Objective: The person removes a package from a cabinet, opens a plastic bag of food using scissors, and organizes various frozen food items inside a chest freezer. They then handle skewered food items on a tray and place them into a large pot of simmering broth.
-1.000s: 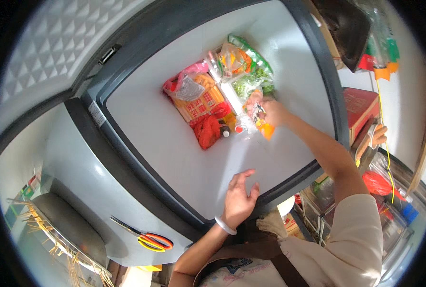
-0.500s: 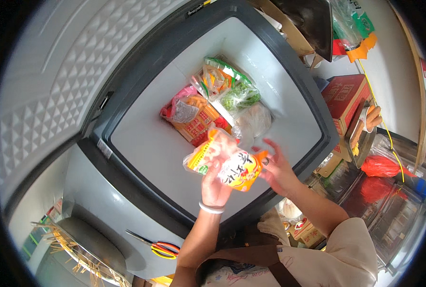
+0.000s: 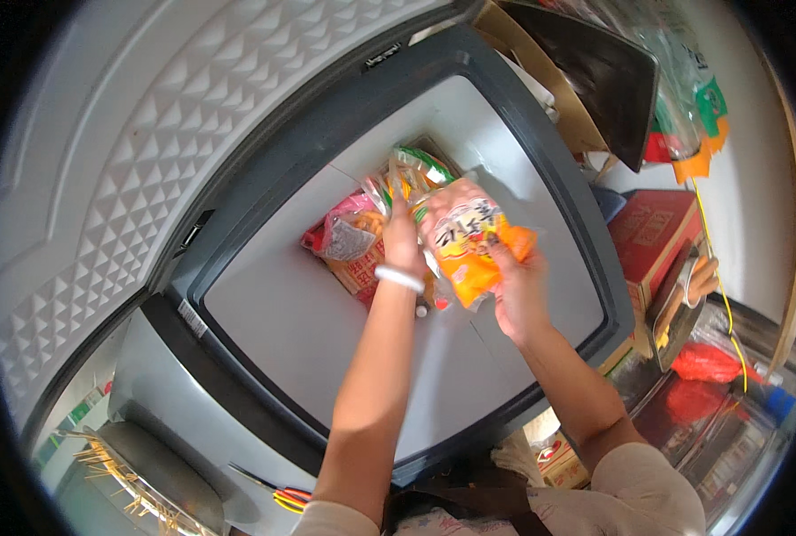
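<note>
My right hand (image 3: pixel 519 290) grips an orange-and-white plastic bag of pink frozen food (image 3: pixel 460 237) by its orange end, thumb on top, inside the chest freezer (image 3: pixel 268 308). My left hand (image 3: pixel 402 237), a white band (image 3: pixel 400 279) at its wrist, reaches down just left of that bag. Its fingers look stretched out edge-on, beside a green-edged clear packet (image 3: pixel 425 163); whether they touch it I cannot tell. Left of this hand lies a pink-and-red bag of tan food (image 3: pixel 349 237). The held bag covers most of the other packets beneath.
The raised freezer lid (image 3: pixel 184 143) stands at the left. Orange-and-yellow-handled scissors (image 3: pixel 286 497) and a round pan with thin sticks (image 3: pixel 152 473) are at lower left. Boxes, including a red carton (image 3: pixel 653 237), and a red plastic bag (image 3: pixel 706 362) crowd the right side.
Both hands have moved farther into the freezer with the orange-and-white bag. My left hand has left the bag's underside, and my right hand has closed on its orange end. The view has shifted.
</note>
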A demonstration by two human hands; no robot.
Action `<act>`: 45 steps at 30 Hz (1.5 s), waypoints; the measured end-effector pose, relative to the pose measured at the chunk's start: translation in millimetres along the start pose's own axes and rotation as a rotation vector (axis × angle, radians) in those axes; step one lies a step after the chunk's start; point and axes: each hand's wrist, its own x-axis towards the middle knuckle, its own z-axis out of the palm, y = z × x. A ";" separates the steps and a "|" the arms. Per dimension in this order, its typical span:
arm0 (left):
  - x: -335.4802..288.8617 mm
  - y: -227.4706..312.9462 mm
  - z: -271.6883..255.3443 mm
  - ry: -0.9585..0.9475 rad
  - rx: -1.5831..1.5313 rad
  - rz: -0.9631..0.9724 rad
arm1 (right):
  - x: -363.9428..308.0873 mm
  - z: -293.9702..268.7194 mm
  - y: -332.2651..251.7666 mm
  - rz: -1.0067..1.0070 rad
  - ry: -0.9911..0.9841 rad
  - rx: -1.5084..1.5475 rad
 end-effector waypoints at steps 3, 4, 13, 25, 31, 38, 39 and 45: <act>75.5 10.4 5.6 0.530 1.010 0.548 | 3.9 7.6 -16.2 -0.033 0.126 0.045; 94.9 6.5 2.7 0.374 1.014 0.570 | 2.8 7.1 -18.4 -0.017 0.138 0.045; 155.7 -98.0 22.3 -0.300 1.005 0.461 | 21.7 -18.5 -8.8 -0.072 0.107 -0.020; 149.7 -99.3 -38.2 -0.302 1.429 0.479 | 125.0 40.5 43.3 0.052 -0.123 -0.009; 159.6 -97.1 -31.0 -0.304 1.533 0.482 | 161.7 60.3 65.6 -0.037 0.021 0.014; 128.6 -89.0 -42.1 0.126 1.067 0.603 | 109.5 -16.6 40.0 -0.208 0.187 -0.233; 122.7 -86.4 -36.1 0.235 1.040 0.510 | 95.7 -32.8 32.6 -0.179 0.196 -0.239; 137.2 -63.1 -54.7 0.619 1.049 0.641 | 47.8 -67.0 14.5 -0.091 0.137 -0.472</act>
